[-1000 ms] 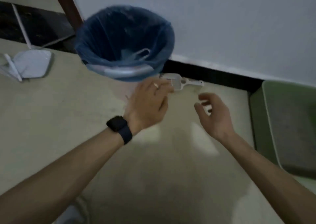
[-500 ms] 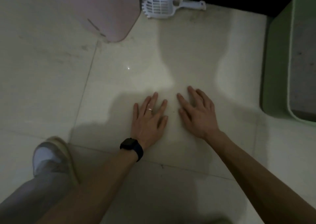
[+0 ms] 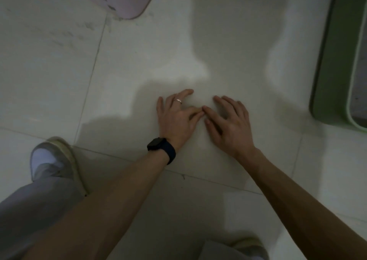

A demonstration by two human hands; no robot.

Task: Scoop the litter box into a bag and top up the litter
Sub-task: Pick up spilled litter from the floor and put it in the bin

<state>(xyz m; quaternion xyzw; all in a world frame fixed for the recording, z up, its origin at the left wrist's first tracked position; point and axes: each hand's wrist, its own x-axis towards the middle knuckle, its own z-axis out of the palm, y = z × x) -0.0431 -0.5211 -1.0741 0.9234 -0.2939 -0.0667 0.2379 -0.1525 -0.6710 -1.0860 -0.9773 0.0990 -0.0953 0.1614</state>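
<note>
My left hand (image 3: 176,119) and right hand (image 3: 230,124) lie flat on the floor (image 3: 139,61), fingers relaxed, holding nothing. The green litter box (image 3: 333,61) sits to my right, pale-rimmed and grey inside.

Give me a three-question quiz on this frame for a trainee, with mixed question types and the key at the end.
1. True or false: the left hand grips something.
2. Where is the green litter box? A) at the right edge of the view B) at the left edge C) between the hands
3. Fill in: the black watch sits on the ___ wrist.
Key: 1 false: the left hand and the right hand both lie open on the tiled floor, holding nothing. 2 A. 3 left.
</note>
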